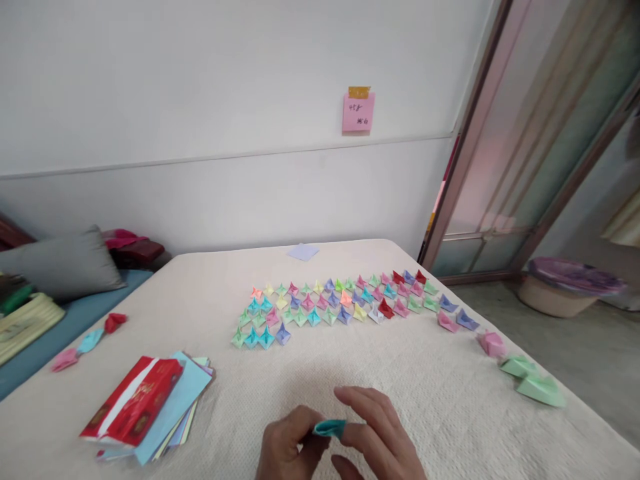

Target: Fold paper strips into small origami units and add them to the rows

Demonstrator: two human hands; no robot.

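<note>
Low in the head view, a small folded teal paper (pixel 329 428) is pinched between the thumb and fingers of my left hand (pixel 290 445). My right hand (pixel 383 437) has its fingers apart, and its index fingertip touches the right end of that paper. The right thumb is lower down, away from the paper. Beyond both hands stand rows of small folded paper boats (pixel 345 300) in many colours. To the left lies a red packet (pixel 143 400) on top of a stack of coloured paper sheets (pixel 193 381).
A cream cloth (pixel 240 413) covers the table. Larger folded pieces, such as a green one (pixel 541 389), line the right edge; a red one (pixel 115 323) is among those at left. A lilac sheet (pixel 303 251) lies by the wall. On the floor stands a basin (pixel 557 293).
</note>
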